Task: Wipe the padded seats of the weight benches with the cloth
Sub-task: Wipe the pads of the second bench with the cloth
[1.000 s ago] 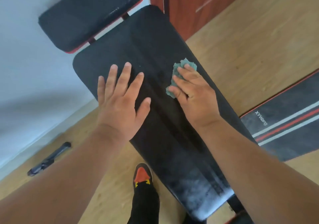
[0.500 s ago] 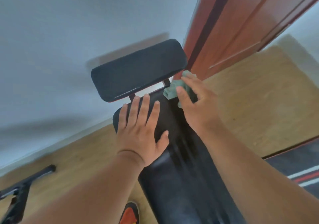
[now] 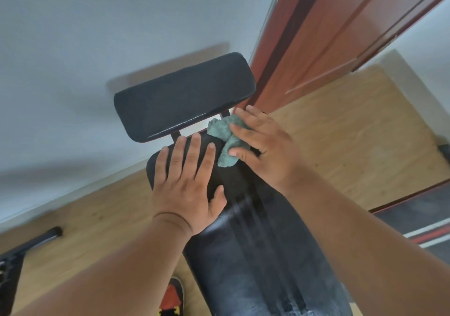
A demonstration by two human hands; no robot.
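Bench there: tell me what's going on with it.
A person is wiping the bench. The right hand presses a green cloth on the pad's far end, just below the separate head pad. The left hand lies flat on the pad beside it, bracing.

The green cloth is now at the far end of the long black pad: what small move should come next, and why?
Probably draw the crumpled green cloth back toward the body along the long black padded seat. The right hand presses it at the far edge, while the left hand rests flat beside it.
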